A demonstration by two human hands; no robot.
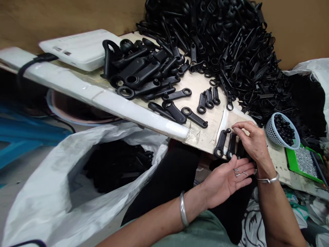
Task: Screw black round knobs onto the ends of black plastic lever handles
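My left hand [226, 180] is held palm up below the table edge, fingers stretched out flat. Several small metal pins [240, 172] lie loose across its fingers. Above it, my right hand [255, 142] has thumb and forefinger pinched together; what sits between the tips is too small to make out. It hovers over a row of black plastic crank-shaped handles at the table edge. The leftmost handle [221, 144] shows its ring end and a knob at the top. A second handle [231, 146] stands beside it, and others are partly hidden behind my right hand.
A large heap of black parts [213, 41] fills the back. More handles [144, 68] lie at left by a white box [82, 48]. A basket of small black pieces [271, 132] and a green tray of metal pins [291, 161] stand right. A white sack [38, 192] gapes below.
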